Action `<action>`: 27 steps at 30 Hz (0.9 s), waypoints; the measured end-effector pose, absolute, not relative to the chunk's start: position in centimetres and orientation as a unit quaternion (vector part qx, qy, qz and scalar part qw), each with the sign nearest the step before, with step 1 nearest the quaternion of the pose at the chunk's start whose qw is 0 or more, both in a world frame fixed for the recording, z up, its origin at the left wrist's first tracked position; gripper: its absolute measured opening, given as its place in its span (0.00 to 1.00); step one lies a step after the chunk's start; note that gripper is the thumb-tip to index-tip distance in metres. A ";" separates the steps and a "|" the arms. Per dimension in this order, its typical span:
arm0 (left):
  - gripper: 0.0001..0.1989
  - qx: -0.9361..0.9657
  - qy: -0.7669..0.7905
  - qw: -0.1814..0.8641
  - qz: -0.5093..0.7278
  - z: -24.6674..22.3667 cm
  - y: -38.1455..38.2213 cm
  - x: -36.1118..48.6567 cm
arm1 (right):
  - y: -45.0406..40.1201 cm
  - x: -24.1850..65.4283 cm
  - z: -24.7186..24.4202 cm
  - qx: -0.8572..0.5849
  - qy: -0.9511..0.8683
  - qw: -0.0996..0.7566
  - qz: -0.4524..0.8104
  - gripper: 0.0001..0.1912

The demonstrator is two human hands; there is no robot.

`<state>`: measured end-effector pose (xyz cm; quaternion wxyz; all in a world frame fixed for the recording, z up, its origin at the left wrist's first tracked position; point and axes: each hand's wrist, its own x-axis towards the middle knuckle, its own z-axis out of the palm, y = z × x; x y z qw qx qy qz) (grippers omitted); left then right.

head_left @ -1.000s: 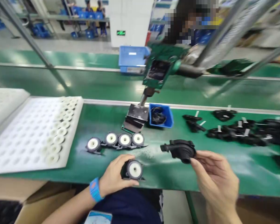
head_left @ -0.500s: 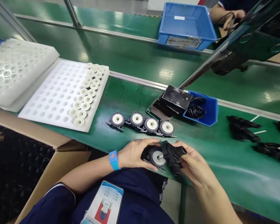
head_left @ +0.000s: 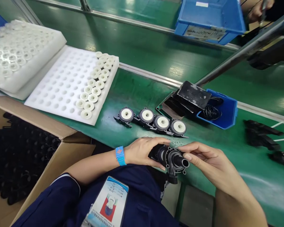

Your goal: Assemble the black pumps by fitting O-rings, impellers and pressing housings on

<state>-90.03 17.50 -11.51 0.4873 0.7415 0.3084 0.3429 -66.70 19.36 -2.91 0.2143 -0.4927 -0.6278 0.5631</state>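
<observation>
My left hand (head_left: 139, 151), with a blue band on its wrist, is closed around a black round pump body (head_left: 155, 151) at the bench's near edge. Against the face of that body sits a black pump cover (head_left: 171, 159) with a ribbed spout and a side outlet, hiding the white disc. Thumb and fingers of my right hand (head_left: 210, 160) pinch the cover's right edge beside the spout. Just beyond my hands, several black pump bodies (head_left: 162, 122) with white discs lie in a row on the green bench.
White foam trays (head_left: 52, 82) with white rings stand at left, above a cardboard box (head_left: 68, 138) of black parts. Black plates (head_left: 191, 96) lie by a small blue bin (head_left: 229, 113) of black rings. More black parts (head_left: 260, 135) are at right. Across the bench, another person's hand (head_left: 257, 12) shows near a large blue bin (head_left: 210, 19).
The black cover has moved left onto the pump body in my left hand and turned, so its spout points toward the camera. The white disc there is now covered. The view has shifted.
</observation>
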 end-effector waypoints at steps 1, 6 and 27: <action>0.39 0.742 0.309 0.487 0.342 -11.5 17.5 -90.0 | 19.4 -66.7 -2.8 -0.489 -0.640 0.215 0.553 0.20; 0.37 0.746 0.312 0.475 0.345 -11.3 17.4 -90.1 | 19.6 -66.9 -2.6 -0.462 -0.691 0.212 0.514 0.15; 0.41 0.743 0.313 0.497 0.322 -11.5 17.4 -90.0 | 14.5 -70.9 -2.3 -0.449 -0.860 0.238 -0.044 0.12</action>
